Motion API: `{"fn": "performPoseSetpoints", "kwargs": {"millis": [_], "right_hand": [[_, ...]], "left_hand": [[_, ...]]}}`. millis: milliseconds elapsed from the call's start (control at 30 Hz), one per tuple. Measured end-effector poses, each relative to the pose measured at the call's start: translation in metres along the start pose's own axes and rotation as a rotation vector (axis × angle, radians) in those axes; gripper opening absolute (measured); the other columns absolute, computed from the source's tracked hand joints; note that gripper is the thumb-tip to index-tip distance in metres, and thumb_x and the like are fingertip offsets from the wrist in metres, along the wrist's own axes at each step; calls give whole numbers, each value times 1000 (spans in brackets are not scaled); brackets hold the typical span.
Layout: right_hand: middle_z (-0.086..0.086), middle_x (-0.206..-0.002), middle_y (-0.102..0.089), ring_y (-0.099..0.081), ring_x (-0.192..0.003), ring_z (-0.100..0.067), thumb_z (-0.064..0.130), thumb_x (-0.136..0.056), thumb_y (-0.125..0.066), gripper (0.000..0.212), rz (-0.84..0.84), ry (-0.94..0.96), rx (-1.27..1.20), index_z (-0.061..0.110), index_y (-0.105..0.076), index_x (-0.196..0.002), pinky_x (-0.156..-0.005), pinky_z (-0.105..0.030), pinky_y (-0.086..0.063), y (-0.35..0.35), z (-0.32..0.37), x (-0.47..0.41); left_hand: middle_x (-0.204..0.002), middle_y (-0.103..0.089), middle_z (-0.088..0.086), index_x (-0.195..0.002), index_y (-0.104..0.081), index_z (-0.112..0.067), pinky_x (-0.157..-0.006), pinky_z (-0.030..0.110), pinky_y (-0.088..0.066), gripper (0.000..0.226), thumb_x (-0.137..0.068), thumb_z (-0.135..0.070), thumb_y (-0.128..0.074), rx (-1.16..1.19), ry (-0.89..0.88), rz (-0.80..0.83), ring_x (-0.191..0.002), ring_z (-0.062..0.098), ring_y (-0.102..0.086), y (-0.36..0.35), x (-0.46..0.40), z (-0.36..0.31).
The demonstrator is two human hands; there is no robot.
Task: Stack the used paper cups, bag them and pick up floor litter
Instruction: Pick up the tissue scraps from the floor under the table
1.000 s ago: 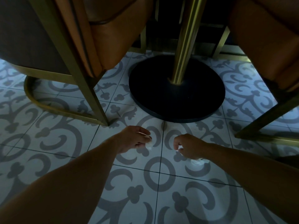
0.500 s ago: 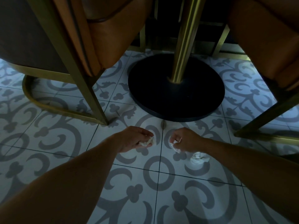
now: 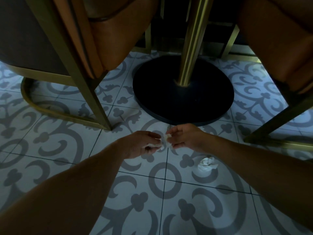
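Observation:
Both my hands hover low over the patterned tile floor (image 3: 166,200), just in front of the table's black round base (image 3: 183,99). My left hand (image 3: 140,144) is closed on a small crumpled white paper scrap (image 3: 155,146). My right hand (image 3: 184,136) pinches another white scrap (image 3: 166,137) at its fingertips, and the two scraps touch between the hands. A third crumpled white paper ball (image 3: 207,164) lies on the tiles below my right wrist. No paper cups or bag are in view.
A brass table post (image 3: 189,48) rises from the black base. Orange-cushioned chairs with brass frames stand on the left (image 3: 94,78) and right (image 3: 277,119), their legs close to both hands.
My right hand has lifted off the floor with a scrap and moved left to meet my left hand. The paper ball it was covering now lies exposed on the tiles.

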State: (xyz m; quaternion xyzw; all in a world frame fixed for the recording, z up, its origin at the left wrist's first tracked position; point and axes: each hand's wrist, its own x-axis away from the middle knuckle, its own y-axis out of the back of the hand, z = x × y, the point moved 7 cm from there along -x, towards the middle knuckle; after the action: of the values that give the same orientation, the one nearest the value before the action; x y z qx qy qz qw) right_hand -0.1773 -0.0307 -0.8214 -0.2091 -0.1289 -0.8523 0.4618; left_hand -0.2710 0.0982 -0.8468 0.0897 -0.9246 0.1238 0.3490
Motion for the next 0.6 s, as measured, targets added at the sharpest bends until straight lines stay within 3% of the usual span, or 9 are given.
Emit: {"fn": "performPoseSetpoints", "kwargs": {"millis": [67, 167, 300, 400, 467, 533, 600], "right_hand": [[-14, -95, -71, -69, -85, -24, 4, -79, -75, 23, 26, 19, 16, 6, -66, -100, -80, -33, -59, -7, 3, -1], [-9, -84, -71, -67, -74, -18, 8, -78, -77, 18, 5, 35, 81, 9, -67, -94, -72, -29, -56, -16, 7, -3], [-2, -78, -69, -60, -59, -6, 20, -75, -81, 21, -68, 35, 244, 11, -72, -92, -57, -22, -47, -20, 10, -5], [6, -75, -67, -61, -56, 4, 22, -74, -82, 16, -95, 45, 343, 14, -72, -84, -55, -14, -46, -20, 13, -4], [-1, -80, -70, -64, -68, -5, 22, -71, -84, 20, -129, 38, 407, 12, -70, -80, -65, -22, -53, -18, 12, -4], [-10, -82, -71, -63, -71, -14, 26, -67, -87, 26, -156, 36, 489, 10, -69, -76, -73, -33, -55, -18, 12, -4], [-10, -73, -69, -60, -66, -18, 27, -66, -87, 23, -155, 59, 536, 16, -67, -67, -69, -38, -55, -19, 11, -4]], "left_hand": [[-104, -67, 18, -111, -62, -2, -79, 31, -60, 21, -93, 5, -54, 38, 14, 48, -94, 24, -68, -9, 3, -2], [-109, -64, 25, -112, -57, 4, -83, 44, -59, 20, -99, -4, -44, 183, 108, 59, -100, 33, -66, -16, 3, 3], [-120, -61, 28, -127, -53, 3, -81, 49, -58, 48, -104, -36, -37, 281, 220, 84, -99, 37, -65, -25, 1, 8], [-126, -59, 28, -131, -50, 4, -82, 50, -60, 61, -99, -48, -45, 299, 239, 85, -102, 39, -66, -29, -3, 7], [-114, -62, 26, -124, -53, 6, -80, 47, -61, 59, -97, -47, -50, 246, 229, 57, -94, 36, -68, -31, -2, 6], [-94, -64, 21, -109, -56, 4, -64, 37, -63, 50, -98, -45, -50, 175, 210, 20, -81, 31, -67, -32, 0, 6], [-73, -64, 16, -97, -55, 1, -46, 26, -53, 49, -101, -46, -44, 75, 197, 30, -69, 25, -63, -35, 0, 7]]}}
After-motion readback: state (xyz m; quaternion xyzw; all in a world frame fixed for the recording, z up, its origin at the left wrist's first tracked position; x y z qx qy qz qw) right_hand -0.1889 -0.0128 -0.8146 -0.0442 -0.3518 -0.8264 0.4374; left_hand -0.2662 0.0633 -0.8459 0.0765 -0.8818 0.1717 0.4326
